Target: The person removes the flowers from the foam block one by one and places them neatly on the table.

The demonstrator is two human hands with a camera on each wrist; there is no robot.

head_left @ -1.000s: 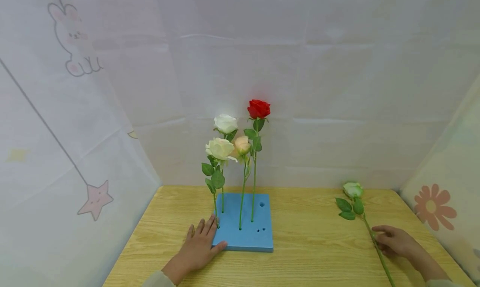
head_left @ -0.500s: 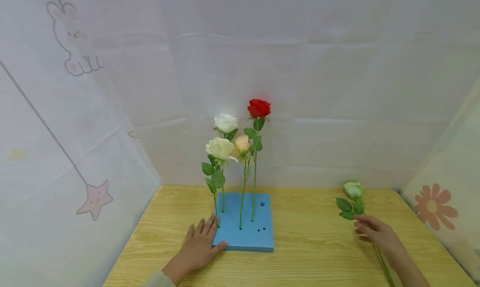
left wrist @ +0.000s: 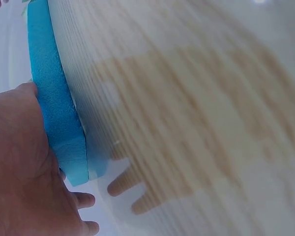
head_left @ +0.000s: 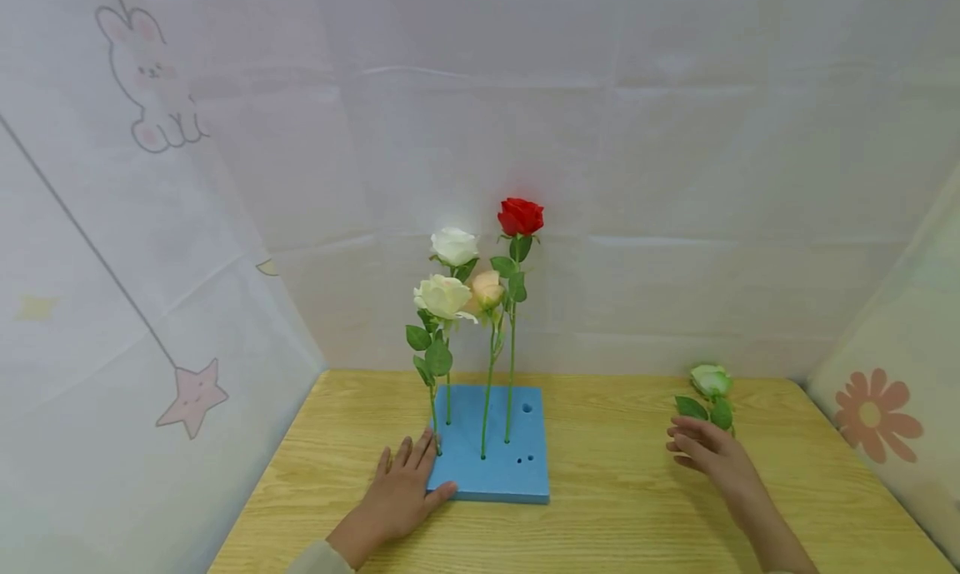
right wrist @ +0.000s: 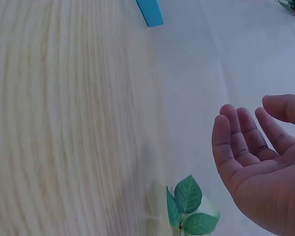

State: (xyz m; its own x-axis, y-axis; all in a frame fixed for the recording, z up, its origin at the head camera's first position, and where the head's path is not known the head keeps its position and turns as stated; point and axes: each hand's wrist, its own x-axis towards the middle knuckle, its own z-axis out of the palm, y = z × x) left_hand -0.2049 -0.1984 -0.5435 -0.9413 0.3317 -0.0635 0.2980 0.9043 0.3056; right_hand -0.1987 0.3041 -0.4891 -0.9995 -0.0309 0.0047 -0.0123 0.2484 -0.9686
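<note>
My left hand (head_left: pixel 397 495) rests along the left edge of a blue foam block (head_left: pixel 491 477), fingers spread and thumb on its front corner. In the left wrist view that hand lies against the side of the block (left wrist: pixel 59 88). Standing in the block's holes are a red rose (head_left: pixel 521 217), a white rose (head_left: pixel 453 247), a cream rose (head_left: pixel 442 296) and a peach rose (head_left: pixel 487 290). My right hand (head_left: pixel 712 461) holds nothing, its fingers loosely bent. Just beyond it lies a pale green-white rose (head_left: pixel 710 380), most of its stem hidden by the hand and forearm.
Several bare holes show on the block's right side, including a larger hole (head_left: pixel 527 408). The wooden table (head_left: pixel 607 507) carries the block and the lying rose. A pale cloth (head_left: pixel 570 307) hangs behind and at both sides, with printed figures.
My right hand has moved left and away from me, from beside the lying rose's stem to just short of its leaves. The left hand and the block stay put.
</note>
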